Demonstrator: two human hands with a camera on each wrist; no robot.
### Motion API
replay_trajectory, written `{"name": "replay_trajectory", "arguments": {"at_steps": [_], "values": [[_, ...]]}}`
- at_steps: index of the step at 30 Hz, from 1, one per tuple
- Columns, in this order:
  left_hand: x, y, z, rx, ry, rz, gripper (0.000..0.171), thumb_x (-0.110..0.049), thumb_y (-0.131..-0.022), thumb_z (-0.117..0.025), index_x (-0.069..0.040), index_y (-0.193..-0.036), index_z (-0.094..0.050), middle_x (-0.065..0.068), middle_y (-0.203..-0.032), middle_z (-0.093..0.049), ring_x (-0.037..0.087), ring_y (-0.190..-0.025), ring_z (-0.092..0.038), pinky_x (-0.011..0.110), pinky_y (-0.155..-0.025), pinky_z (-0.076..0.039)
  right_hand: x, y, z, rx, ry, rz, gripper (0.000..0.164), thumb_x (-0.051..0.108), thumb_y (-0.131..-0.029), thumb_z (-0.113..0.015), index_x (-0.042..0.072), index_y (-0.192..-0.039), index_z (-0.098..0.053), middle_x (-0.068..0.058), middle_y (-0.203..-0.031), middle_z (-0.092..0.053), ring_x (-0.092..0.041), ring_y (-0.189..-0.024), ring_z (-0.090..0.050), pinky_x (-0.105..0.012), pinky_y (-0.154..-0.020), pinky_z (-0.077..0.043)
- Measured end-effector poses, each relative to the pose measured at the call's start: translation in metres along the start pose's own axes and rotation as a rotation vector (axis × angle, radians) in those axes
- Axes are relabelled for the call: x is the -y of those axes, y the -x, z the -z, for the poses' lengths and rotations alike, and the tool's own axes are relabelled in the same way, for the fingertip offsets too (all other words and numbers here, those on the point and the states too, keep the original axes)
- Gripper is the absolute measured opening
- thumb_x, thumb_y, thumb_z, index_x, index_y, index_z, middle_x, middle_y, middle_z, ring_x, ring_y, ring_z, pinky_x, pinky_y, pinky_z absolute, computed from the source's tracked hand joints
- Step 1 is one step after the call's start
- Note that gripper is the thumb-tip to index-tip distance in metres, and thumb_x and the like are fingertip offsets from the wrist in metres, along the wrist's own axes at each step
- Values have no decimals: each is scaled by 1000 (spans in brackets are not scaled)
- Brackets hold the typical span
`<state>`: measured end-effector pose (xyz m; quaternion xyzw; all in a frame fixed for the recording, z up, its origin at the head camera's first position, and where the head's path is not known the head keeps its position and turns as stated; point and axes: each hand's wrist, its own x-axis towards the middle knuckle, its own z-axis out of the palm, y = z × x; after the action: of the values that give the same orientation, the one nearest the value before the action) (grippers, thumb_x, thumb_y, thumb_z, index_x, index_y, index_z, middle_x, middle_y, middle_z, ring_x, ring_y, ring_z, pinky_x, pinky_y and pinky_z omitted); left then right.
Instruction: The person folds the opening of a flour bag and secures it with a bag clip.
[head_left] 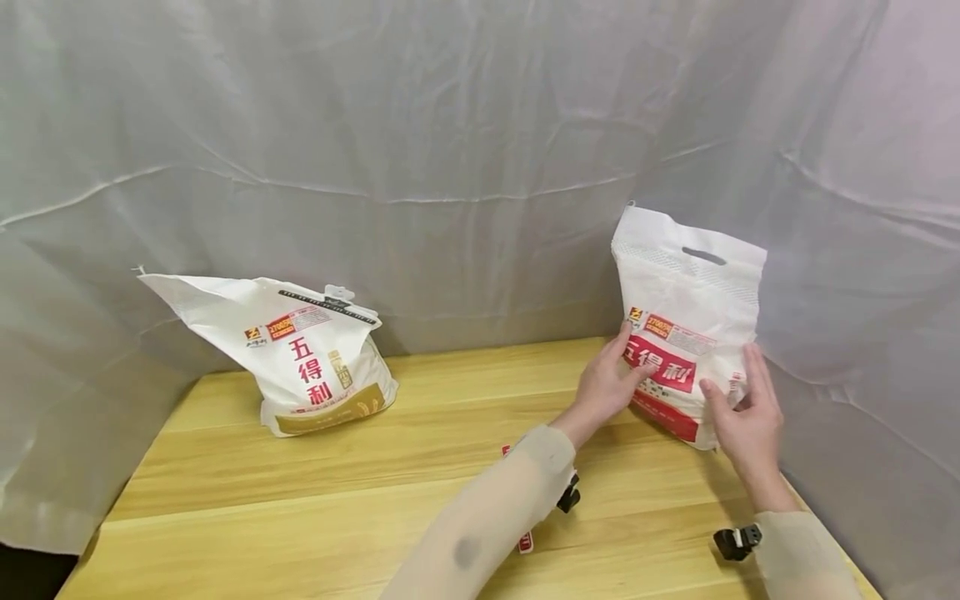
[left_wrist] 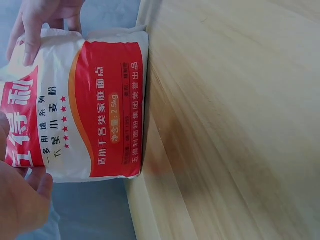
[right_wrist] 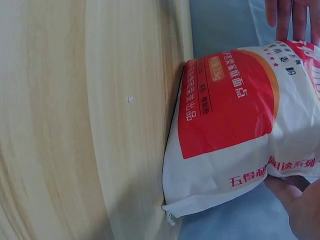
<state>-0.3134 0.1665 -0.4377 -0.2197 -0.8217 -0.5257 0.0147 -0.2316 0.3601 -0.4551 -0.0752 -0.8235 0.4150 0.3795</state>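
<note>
A white flour bag (head_left: 660,317) with red panels and a slotted carry handle on top stands upright at the right of the table, leaning slightly back. My left hand (head_left: 606,379) touches its left side, thumb across the front. On its right side rests my right hand (head_left: 750,417), fingers pointing up along the edge and thumb on the front. The left wrist view shows the red lower panel (left_wrist: 112,110) between both hands, the bag's base against the tabletop. In the right wrist view, the left hand's fingers (right_wrist: 290,20) look straight at the bag's edge.
A second flour bag (head_left: 315,375), white with a gold band, slumps at the left of the wooden table (head_left: 300,500). Red-and-white printed pieces (head_left: 525,542) show beside the left sleeve, mostly hidden. Grey curtain (head_left: 465,167) hangs behind and along both sides.
</note>
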Motion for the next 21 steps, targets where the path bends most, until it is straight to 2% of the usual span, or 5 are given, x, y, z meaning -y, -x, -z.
{"name": "replay_trajectory", "arguments": {"at_steps": [6, 10, 13, 18, 21], "values": [[5, 10, 15, -34, -14, 1, 82, -50, -98, -67, -34, -165, -23, -8, -164, -40, 19, -147, -44, 45, -119, -38, 6, 1, -8, 58, -27, -26, 81, 14, -95, -76, 32, -163, -34, 4, -171, -26, -4, -150, -30, -3, -107, -29], [8, 17, 24, -60, -6, 7, 82, -48, -98, -69, -34, -165, -24, -8, -163, -41, 20, -146, -46, 45, -118, -40, 12, 3, -15, 94, -7, -80, 83, 21, -96, -76, 43, -162, -31, 5, -169, -31, -3, -110, -57, -3, -80, -46], [9, 22, 30, -72, 4, 16, 83, -46, -97, -70, -34, -165, -24, -8, -164, -40, 19, -146, -45, 44, -118, -40, 15, 5, -20, 113, -1, -75, 84, 22, -96, -77, 47, -161, -29, -4, -164, -41, -2, -80, -53, -6, -60, -44], [14, 31, 41, -90, -12, 14, 84, -47, -97, -71, -31, -166, -25, -6, -164, -40, 21, -145, -46, 43, -118, -40, 18, 7, -29, 159, -42, -58, 85, 21, -96, -76, 47, -161, -28, -22, -130, -59, 3, -69, -54, -13, -52, -47], [19, 36, 49, -105, -16, -2, 85, -46, -97, -71, -28, -166, -26, -3, -164, -41, 24, -138, -54, 43, -116, -43, 21, 6, -35, 202, -48, -46, 86, 24, -97, -75, 47, -163, -24, -26, -134, -57, 5, -73, -55, -12, -55, -50]]}}
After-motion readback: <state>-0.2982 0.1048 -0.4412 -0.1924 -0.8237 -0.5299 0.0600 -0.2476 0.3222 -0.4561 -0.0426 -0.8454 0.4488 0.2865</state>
